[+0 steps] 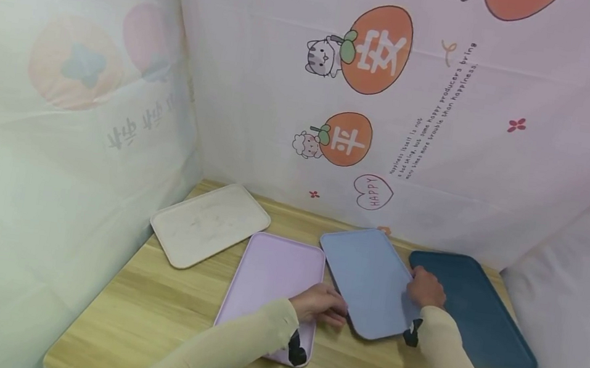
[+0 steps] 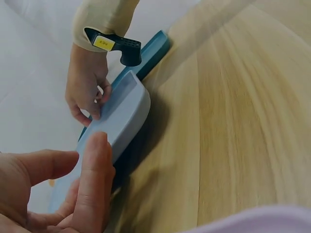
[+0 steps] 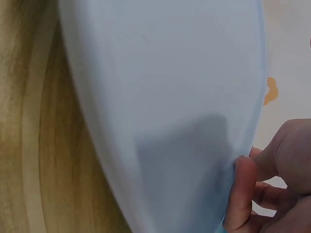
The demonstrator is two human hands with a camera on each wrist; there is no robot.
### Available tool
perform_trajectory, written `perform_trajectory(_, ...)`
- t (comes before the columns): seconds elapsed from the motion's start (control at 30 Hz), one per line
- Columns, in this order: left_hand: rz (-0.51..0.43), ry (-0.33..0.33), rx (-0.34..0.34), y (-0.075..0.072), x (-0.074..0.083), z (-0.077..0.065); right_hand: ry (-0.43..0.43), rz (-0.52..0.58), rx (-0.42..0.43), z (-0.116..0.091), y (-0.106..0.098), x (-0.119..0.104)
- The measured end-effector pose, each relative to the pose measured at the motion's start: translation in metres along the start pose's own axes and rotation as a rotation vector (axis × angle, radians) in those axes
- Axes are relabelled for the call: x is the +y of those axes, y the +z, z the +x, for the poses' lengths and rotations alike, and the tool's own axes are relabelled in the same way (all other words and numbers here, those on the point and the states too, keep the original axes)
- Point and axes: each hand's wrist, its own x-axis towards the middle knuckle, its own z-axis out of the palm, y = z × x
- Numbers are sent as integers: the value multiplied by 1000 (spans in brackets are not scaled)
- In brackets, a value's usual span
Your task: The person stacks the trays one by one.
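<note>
A light blue tray (image 1: pixel 372 281) is lifted at its near end, with a shadow beneath it on the wood. My right hand (image 1: pixel 425 287) pinches its right rim; in the right wrist view, the thumb and fingers (image 3: pixel 241 191) meet at that edge. My left hand (image 1: pixel 319 303) is at the tray's left rim, its thumb and fingers apart in the left wrist view; whether they touch the rim I cannot tell. Below the left forearm lies a lilac tray (image 1: pixel 278 269). Partly behind the right hand is a dark teal tray (image 1: pixel 478 320).
On the far left of the wooden table (image 1: pixel 144 307) a cream tray (image 1: pixel 211 226) lies at an angle. Printed white cloth (image 1: pixel 264 80) hangs behind the table and along both sides. A black wrist device (image 1: pixel 297 351) is on the left sleeve.
</note>
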Motion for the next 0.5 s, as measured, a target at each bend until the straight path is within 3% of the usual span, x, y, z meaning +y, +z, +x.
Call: perform_trajectory(0.5,-60,14,21,9,-3,5,-12,11,32,-7,-6,7)
